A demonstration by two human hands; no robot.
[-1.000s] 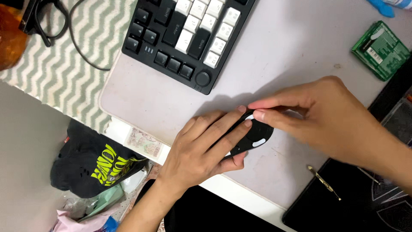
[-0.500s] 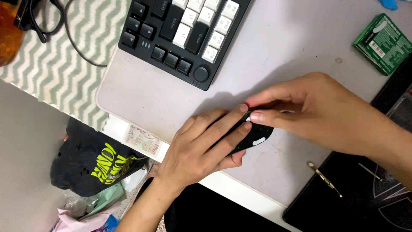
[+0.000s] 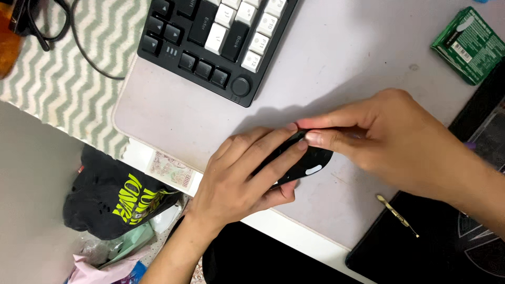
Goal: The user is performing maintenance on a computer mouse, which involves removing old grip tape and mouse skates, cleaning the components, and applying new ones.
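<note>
A small black computer mouse (image 3: pixel 310 160) lies on its back on the pale desk mat (image 3: pixel 173 121), a white pad showing on its underside. My left hand (image 3: pixel 239 176) wraps over its near side with the fingers laid across it and the thumb underneath. My right hand (image 3: pixel 384 139) comes in from the right and pinches the mouse's far edge between thumb and index fingertip. Most of the mouse is hidden under the two hands.
A black keyboard with white and black keys (image 3: pixel 215 42) sits at the top. A green packet (image 3: pixel 470 44) lies top right. A thin metal tool (image 3: pixel 397 215) rests on a black mat (image 3: pixel 436 247). A dark bag (image 3: pixel 113 202) lies on the floor below the desk edge.
Both hands stay on the mouse; the view has shifted slightly and the right fingertips have pressed closer along the mouse's far edge.
</note>
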